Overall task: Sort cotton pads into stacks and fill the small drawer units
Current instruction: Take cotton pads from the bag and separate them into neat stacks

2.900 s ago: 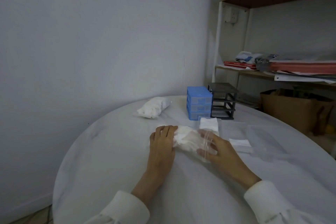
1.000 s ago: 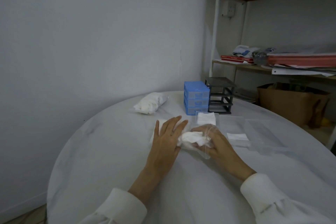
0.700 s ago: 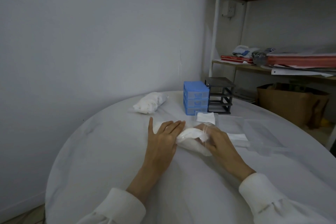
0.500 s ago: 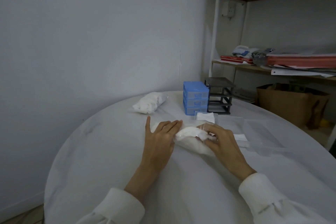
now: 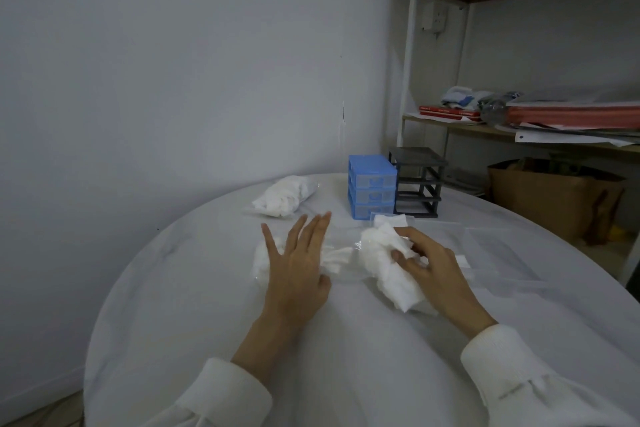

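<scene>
Holding a loose clump of cotton pads, the right hand has its fingers curled round them just above the counter. The left hand lies flat with straight, spread fingers, pressing the clear plastic bag and a few pads remaining in it.

Risks, as judged:
- The clump is uneven and loosely held; pads may drop or scatter as it is lifted clear.
- The bag is thin and slack; if the left hand eases off, it may drag along with the pads.
- Clear drawer trays lie just beside the right hand and are hard to see; a sleeve could knock them.
- The blue drawer unit and black drawer frame stand well behind, so each transfer crosses open counter.

Writing: none legible. Red books on the shelf show lettering too small to read.
</scene>
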A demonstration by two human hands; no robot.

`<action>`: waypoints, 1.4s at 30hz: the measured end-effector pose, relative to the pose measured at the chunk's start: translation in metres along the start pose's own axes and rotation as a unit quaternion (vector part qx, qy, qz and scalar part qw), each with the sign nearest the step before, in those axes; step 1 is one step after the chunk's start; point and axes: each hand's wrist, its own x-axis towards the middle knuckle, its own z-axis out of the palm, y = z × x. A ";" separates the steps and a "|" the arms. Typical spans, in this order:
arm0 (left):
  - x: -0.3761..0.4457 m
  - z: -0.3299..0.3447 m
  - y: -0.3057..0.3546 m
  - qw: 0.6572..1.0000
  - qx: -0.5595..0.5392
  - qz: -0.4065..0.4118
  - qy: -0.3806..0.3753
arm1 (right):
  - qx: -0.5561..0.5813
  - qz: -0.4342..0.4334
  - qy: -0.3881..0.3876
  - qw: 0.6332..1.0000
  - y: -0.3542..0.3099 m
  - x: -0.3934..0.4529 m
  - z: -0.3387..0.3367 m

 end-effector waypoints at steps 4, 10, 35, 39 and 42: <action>0.000 -0.003 0.009 0.998 -0.006 0.065 -0.004 | 0.012 0.044 -0.054 0.998 0.004 0.000 0.003; 0.000 0.002 -0.005 1.000 0.022 0.013 -0.003 | 0.008 0.088 -0.055 0.995 -0.001 -0.001 0.000; -0.002 -0.006 0.032 0.977 -0.202 -0.032 0.063 | 0.092 0.054 -0.026 0.994 -0.004 0.000 0.001; 0.000 -0.006 0.032 0.963 -0.251 -0.068 0.074 | 0.134 0.045 -0.039 0.989 -0.008 -0.002 0.001; 0.002 -0.007 0.035 0.948 -0.294 -0.090 0.085 | 0.156 0.054 -0.046 0.985 -0.010 -0.002 0.001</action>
